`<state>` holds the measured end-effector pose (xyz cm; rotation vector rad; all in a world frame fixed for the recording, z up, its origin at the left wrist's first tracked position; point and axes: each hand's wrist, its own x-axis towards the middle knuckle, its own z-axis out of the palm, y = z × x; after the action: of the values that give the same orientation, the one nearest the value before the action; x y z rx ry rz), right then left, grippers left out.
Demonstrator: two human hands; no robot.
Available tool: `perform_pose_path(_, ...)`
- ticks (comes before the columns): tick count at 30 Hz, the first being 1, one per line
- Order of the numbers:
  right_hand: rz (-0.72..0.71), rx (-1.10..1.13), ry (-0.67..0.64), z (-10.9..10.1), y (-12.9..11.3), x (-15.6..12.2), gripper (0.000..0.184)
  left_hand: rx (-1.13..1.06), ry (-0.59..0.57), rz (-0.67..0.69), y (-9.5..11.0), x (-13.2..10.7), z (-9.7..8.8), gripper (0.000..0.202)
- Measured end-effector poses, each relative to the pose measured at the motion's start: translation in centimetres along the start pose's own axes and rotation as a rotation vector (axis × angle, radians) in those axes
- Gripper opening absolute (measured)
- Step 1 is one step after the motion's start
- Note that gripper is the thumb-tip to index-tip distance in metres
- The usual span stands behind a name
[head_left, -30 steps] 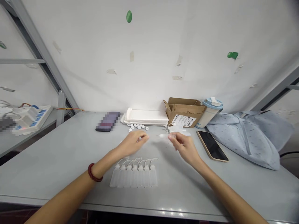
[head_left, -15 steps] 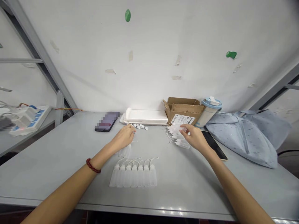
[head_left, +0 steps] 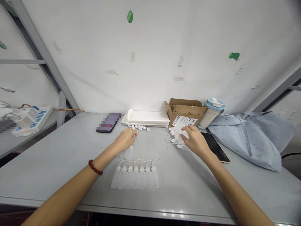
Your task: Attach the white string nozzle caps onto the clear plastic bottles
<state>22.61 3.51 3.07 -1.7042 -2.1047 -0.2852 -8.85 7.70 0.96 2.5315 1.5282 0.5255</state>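
Note:
My left hand (head_left: 125, 138) is closed, fingers curled down over the table; what they hold, if anything, is hidden. Just below it lie a few translucent plastic squeeze bottles (head_left: 127, 153), partly covered by the hand. Nearer the front edge, several matching bottles (head_left: 135, 179) lie side by side in a neat row, their thin bent tubes pointing away from me. My right hand (head_left: 195, 139) reaches over a loose pile of such bottles (head_left: 175, 133), its thumb and fingers apart. Small white caps (head_left: 140, 127) are scattered beyond my left hand.
Along the wall stand a stack of white flat trays (head_left: 148, 116), an opened cardboard box (head_left: 187, 110) and a blue-lidded cup (head_left: 210, 116). A phone (head_left: 109, 122) lies at the back left. Right of my right hand are a dark tablet (head_left: 216, 147) and a light-blue cloth bag (head_left: 244, 139).
My right hand has spread its fingers slightly over the pile, and the nearest loose bottle there now lies closer to the others. My left hand has barely moved.

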Motion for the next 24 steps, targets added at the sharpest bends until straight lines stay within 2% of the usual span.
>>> perform_pose_path(3, -0.074, 0.04, 0.042, -0.3, -1.2, -0.3, 0.019, -0.01, 0.003, -0.018, 0.2, -0.1, -0.2, 0.024)
perform_pose_path(6, -0.098, 0.201, 0.012, -1.0, -3.0, -0.8, 0.014, -0.035, 0.015, -0.041, 0.6, -0.1, -0.4, 0.022)
perform_pose_path(7, -0.093, 0.267, -0.034, -1.2, -3.7, -1.1, 0.013, -0.046, 0.024, -0.052, 0.7, -0.1, -0.5, 0.021)
perform_pose_path(10, -0.105, 0.5, -0.304, -2.2, -5.9, -2.0, 0.014, -0.087, 0.056, -0.085, 1.4, -0.1, -0.8, 0.018)
perform_pose_path(13, -0.206, 0.636, -0.513, -2.9, -7.8, -3.0, 0.015, -0.142, 0.085, -0.099, 2.1, -0.2, -1.0, 0.016)
perform_pose_path(17, -0.282, 0.647, -0.606, -2.8, -9.4, -4.2, 0.018, -0.211, 0.107, -0.09, 3.1, -0.5, -1.2, 0.015)
perform_pose_path(24, -0.258, 0.516, -0.602, -1.4, -10.2, -4.9, 0.029, -0.449, 0.082, -0.112, 5.1, -1.2, -1.6, 0.011)
